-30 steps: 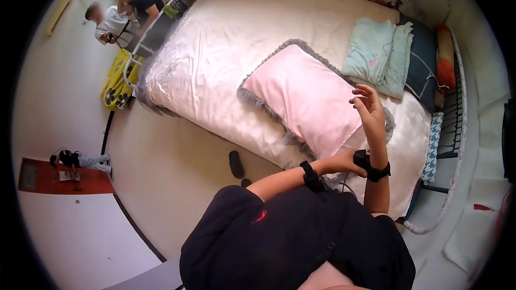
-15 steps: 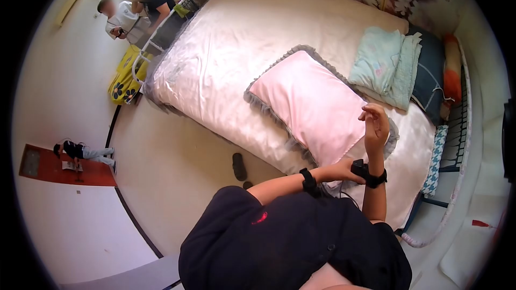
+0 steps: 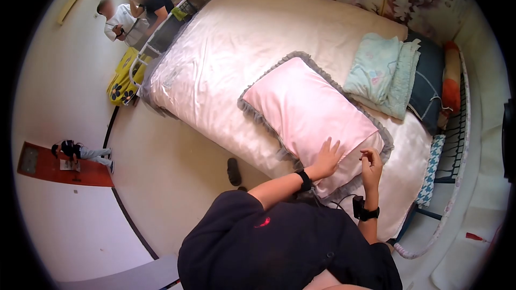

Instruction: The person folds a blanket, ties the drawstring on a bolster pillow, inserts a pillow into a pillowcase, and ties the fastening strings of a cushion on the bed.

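Observation:
A pink pillow (image 3: 301, 104) with a grey ruffled edge lies at a slant on the bed. My left hand (image 3: 327, 158) rests on its near part, fingers spread and holding nothing. Just to the right, my right hand (image 3: 371, 165) is over the pillow's near right part; its fingers are loosely bent, with nothing visible in them. Around my right wrist is a strap with a small black device (image 3: 358, 207). A black band (image 3: 304, 180) circles my left wrist.
Folded light-green bedding (image 3: 379, 72) lies beside a dark blue pillow (image 3: 426, 88) near the metal headboard (image 3: 457, 139). A dark slipper (image 3: 233, 172) is on the floor (image 3: 166, 150). Beyond the foot rail are two people; another stands by the red door (image 3: 35, 164).
My left hand has let go of the device on my right wrist and come down open on the pillow. The right hand has lowered towards me, away from the folded bedding.

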`<state>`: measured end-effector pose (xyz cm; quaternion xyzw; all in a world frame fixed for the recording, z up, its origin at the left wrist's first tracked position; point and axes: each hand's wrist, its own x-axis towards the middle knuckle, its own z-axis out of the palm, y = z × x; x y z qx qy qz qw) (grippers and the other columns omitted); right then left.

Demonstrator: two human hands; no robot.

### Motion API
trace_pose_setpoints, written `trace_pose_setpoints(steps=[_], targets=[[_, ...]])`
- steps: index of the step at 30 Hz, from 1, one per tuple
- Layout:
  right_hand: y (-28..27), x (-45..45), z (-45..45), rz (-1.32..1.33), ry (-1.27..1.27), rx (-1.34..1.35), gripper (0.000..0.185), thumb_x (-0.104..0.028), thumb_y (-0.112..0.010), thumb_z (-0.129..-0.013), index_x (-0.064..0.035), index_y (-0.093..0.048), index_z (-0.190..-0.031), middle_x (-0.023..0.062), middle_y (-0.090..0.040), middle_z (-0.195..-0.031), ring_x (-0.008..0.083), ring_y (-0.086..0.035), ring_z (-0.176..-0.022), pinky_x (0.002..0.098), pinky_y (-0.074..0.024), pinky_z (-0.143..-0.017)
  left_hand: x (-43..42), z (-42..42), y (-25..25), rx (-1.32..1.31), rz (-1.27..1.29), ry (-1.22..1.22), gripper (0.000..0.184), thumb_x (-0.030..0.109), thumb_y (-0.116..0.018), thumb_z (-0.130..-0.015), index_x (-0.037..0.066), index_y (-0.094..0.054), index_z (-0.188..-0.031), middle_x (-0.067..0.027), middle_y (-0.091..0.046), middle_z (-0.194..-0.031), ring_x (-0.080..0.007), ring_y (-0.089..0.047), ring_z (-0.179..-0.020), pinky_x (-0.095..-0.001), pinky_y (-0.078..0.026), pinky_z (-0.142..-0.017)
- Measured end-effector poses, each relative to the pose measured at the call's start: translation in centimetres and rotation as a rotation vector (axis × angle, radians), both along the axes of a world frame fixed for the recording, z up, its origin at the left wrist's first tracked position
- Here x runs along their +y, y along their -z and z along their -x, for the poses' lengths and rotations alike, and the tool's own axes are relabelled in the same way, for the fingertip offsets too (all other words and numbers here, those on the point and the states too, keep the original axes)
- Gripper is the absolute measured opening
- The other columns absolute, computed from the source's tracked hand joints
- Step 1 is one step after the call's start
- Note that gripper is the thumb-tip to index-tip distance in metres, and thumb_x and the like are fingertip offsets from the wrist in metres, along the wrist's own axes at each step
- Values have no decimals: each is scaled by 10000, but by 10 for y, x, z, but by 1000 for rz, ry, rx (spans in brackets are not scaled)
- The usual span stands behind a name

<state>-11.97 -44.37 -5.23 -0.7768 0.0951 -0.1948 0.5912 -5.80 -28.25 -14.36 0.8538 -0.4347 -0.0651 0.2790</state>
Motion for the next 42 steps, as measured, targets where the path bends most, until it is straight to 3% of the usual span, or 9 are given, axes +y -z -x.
trace_pose_setpoints(steps=[2, 6, 15, 22, 25, 27, 34, 38, 42], targets=[[5, 0, 12, 1, 29, 126, 166, 31, -463, -776, -10, -579, -888, 65, -551, -829, 139, -555, -726, 242, -431, -649, 4, -17, 26, -218, -260, -210, 550, 164, -576, -739, 97, -444, -1269, -264, -255, -1382, -516, -238, -1235, -623, -253, -961], [8, -1, 35, 173, -49, 193, 154, 30, -470, -787, -4, -582, -886, 98, -563, -822, 195, -560, -709, 268, -442, -645, 6, -30, 47, -150, -350, -237, 578, 163, -580, -715, 130, -446, -1276, -245, -320, -1344, -480, -280, -1221, -623, -279, -922], [32, 5, 41, 298, -259, 323, 171, -69, -513, -796, -4, -594, -932, 140, -594, -886, 264, -586, -808, 331, -457, -722, 4, -51, 52, -155, -432, -252, 421, 120, -560, -690, 103, -506, -1107, -152, -501, -1031, -337, -470, -981, -490, -407, -723], [194, 18, 16, 478, -154, 372, 450, -232, -571, -762, 98, -506, -1062, 238, -575, -977, 370, -549, -946, 396, -417, -871, 37, -48, 46, -122, -361, -337, 193, 69, -498, -746, 90, -511, -937, -98, -547, -902, -269, -551, -857, -396, -464, -627], [213, 22, -6, 366, -16, 524, 479, -231, -594, -737, 109, -473, -1052, 229, -573, -939, 334, -555, -932, 384, -432, -836, 58, -37, 55, 7, -298, -301, 181, 63, -475, -760, 63, -504, -938, -127, -547, -912, -304, -563, -865, -436, -468, -666], [197, 26, -21, -211, -55, 745, 488, -252, -608, -736, 86, -461, -1057, 161, -574, -913, 243, -576, -838, 348, -474, -735, 72, -23, 46, 204, -360, -276, 214, 76, -465, -766, 30, -492, -972, -167, -548, -967, -346, -558, -909, -444, -464, -744], [171, 61, -47, -627, -106, 579, 344, -185, -623, -758, -22, -495, -1032, 36, -540, -828, 119, -517, -648, 240, -444, -562, 140, 15, 111, 597, -754, 90, 520, 141, -533, -718, 32, -422, -1214, -189, -541, -1095, -347, -542, -1011, -410, -441, -863], [148, 66, -51, -685, -176, 696, 282, -179, -623, -748, -56, -534, -985, -6, -550, -777, 92, -506, -646, 237, -410, -544, 144, 27, 88, 548, -372, -323, 623, 294, -644, -736, -5, -392, -1221, -226, -463, -1168, -377, -494, -1058, -394, -421, -893], [133, 87, -48, -381, -288, 390, 277, -197, -584, -710, 52, -577, -830, 78, -607, -721, 159, -557, -634, 310, -442, -574, 103, 7, 34, 90, 37, -209, 692, 397, -708, -684, 7, -387, -1157, -230, -421, -1079, -400, -472, -1004, -412, -413, -868]])
